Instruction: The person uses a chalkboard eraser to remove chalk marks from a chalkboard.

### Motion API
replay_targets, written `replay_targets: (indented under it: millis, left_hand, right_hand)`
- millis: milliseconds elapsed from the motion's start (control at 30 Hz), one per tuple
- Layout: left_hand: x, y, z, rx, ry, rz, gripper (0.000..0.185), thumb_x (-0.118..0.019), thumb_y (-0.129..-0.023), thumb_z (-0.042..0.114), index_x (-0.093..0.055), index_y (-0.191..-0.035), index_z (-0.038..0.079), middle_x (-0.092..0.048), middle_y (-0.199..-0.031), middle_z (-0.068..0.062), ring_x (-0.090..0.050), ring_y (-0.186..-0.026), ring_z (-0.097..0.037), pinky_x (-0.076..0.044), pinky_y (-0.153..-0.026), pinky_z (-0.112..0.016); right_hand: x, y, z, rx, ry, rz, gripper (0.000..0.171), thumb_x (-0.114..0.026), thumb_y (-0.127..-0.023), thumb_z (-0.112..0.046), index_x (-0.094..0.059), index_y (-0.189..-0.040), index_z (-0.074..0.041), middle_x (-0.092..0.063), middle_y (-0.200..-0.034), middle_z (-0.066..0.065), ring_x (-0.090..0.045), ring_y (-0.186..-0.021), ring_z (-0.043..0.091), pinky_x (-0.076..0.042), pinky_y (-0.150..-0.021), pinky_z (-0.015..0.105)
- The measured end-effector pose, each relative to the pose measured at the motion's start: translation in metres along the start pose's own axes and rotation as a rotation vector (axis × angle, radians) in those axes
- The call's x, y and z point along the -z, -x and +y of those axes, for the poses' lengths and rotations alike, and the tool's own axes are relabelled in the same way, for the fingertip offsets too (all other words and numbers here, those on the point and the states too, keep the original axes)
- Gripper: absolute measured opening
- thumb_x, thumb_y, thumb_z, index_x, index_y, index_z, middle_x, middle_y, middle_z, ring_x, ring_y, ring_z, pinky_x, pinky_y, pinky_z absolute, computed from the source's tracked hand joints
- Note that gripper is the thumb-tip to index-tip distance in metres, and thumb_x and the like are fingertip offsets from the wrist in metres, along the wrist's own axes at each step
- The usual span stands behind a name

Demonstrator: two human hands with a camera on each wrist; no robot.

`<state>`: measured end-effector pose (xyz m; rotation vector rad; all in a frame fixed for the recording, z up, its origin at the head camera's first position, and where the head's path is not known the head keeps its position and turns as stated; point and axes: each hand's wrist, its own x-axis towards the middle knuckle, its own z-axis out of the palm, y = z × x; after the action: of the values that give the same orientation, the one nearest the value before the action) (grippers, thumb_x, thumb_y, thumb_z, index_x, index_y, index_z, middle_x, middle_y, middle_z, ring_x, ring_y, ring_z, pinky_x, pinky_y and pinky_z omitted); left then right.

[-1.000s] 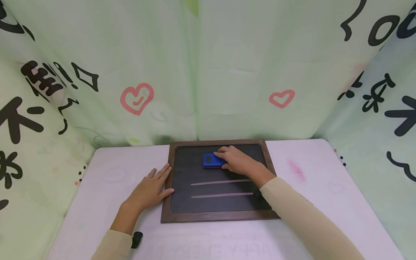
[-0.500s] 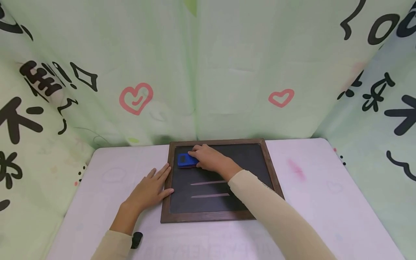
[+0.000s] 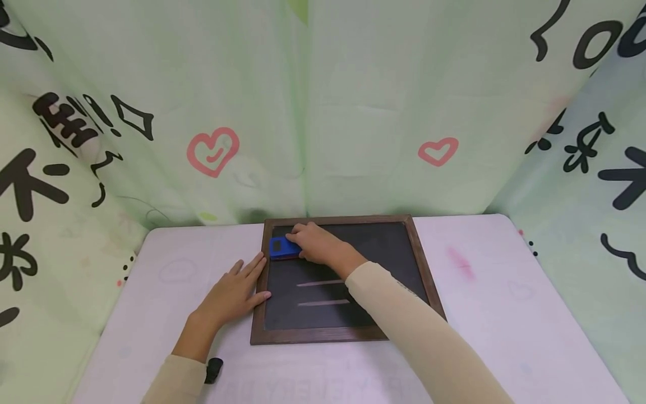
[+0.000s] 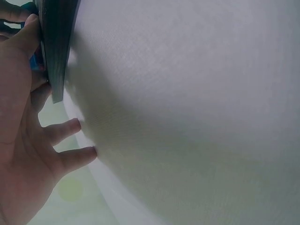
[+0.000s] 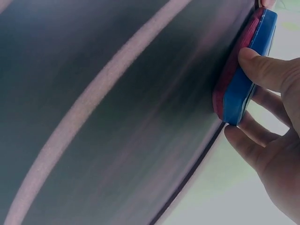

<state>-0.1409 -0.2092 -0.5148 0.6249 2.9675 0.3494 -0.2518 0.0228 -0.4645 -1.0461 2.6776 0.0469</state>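
Head view, right hand [image 3: 317, 242] gripping blocky eraser [image 3: 281, 248], wood-framed blackboard [image 3: 373, 249]

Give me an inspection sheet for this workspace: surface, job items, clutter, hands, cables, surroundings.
Surface: pale table, pink smudge toward the right.
Job items: dark board in brown frame; two pale strokes running to the right sleeve; blue-and-red eraser on the board, near the frame's left side.
Clutter: black object by the left cuff, possibly worn.
Hands: left hand touches the frame's left side; right hand grips the eraser.
Cables: nothing seen.
Surroundings: light-green cloth with hearts and black lettering.
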Motion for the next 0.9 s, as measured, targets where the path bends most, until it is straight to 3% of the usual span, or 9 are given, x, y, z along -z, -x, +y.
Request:
replay_targets:
  millis: [467, 900]
  left_hand:
    - [0.003, 0.000, 0.002, 0.012, 0.006, -0.012, 0.080, -0.062, -0.101, 0.049, -0.032, -0.163, 0.008, -0.027, -0.171, -0.007, -0.038, -0.145, -0.055, -0.037, -0.117, -0.064]
    - [-0.002, -0.001, -0.001, 0.010, 0.004, -0.005, 0.080, -0.062, -0.101, 0.049, -0.032, -0.163, 0.008, -0.027, -0.171, -0.007, -0.039, -0.145, -0.055, -0.036, -0.119, -0.063]
  right_hand:
    - [-0.003, 0.013, 0.003, 0.076, -0.027, 0.002, 0.062, -0.070, -0.100, -0.022, -0.047, -0.156, -0.016, -0.054, -0.151, 0.008, -0.055, -0.135, 0.028, -0.048, -0.114, 0.038]
    - [-0.013, 0.040, 0.013, 0.117, -0.056, 0.029, 0.060, -0.073, -0.098, -0.021, -0.051, -0.154, -0.014, -0.057, -0.147, 0.008, -0.058, -0.130, 0.027, -0.051, -0.109, 0.038]
